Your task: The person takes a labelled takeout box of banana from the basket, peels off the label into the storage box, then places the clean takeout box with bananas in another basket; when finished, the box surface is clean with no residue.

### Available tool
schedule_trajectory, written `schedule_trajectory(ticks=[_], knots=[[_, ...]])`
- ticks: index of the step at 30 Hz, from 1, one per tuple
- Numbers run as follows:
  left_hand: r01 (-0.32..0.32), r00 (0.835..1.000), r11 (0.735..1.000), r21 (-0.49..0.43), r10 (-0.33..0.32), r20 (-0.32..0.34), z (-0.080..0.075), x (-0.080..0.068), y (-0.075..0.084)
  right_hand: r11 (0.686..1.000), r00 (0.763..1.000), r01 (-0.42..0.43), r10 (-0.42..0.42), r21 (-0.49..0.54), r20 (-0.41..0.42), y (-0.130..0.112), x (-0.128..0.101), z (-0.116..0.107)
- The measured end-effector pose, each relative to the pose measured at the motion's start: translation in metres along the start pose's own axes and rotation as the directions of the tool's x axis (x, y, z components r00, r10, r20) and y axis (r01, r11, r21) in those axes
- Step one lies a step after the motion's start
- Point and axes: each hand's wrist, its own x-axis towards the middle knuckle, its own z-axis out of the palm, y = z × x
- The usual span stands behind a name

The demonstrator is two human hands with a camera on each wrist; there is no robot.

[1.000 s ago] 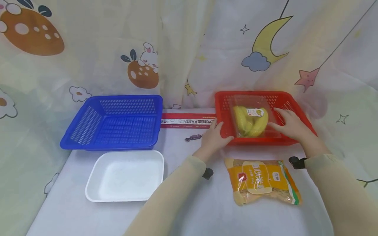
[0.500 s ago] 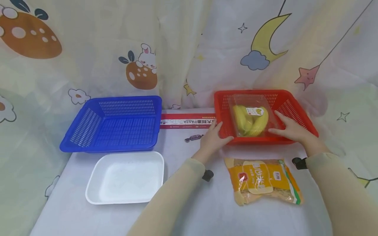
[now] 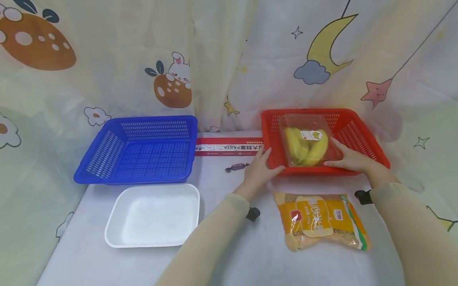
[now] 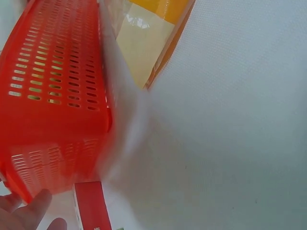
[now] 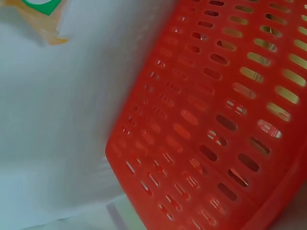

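Observation:
In the head view, a clear plastic box of bananas (image 3: 307,149) with a white label sits in the red basket (image 3: 368,137) at the back right. My right hand (image 3: 352,161) reaches over the front right rim, fingers and thumb spread along the box's right side. At the basket's left wall is my left hand (image 3: 257,171), its thumb by the front rim and its fingers extended toward the side. The left wrist view has its fingers (image 4: 34,210) right at the basket's rim. Only the basket's slotted wall (image 5: 192,115) fills the right wrist view; the right hand is hidden there.
A yellow food packet (image 3: 320,220) lies in front of the red basket. Left of it are a wrapped candy (image 3: 236,167) and a red pasta box (image 3: 229,146). Farther left stand a blue basket (image 3: 150,163) and a white tray (image 3: 152,216), with a printed curtain (image 3: 229,59) behind.
My right hand has moved slightly left, its fingers now right at the banana box's side. The left hand stays at the basket's left side. The camera view has shifted a little.

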Motion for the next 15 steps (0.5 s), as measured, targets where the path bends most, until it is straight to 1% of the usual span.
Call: schedule_trajectory(ticks=[15], knots=[[0.0, 1.0, 1.0, -0.001, 0.0, 0.002, 0.0007, 0.0006, -0.0009, 1.0, 1.0, 0.0, 0.0, -0.003, -0.014, 0.0013, 0.0026, 0.0025]])
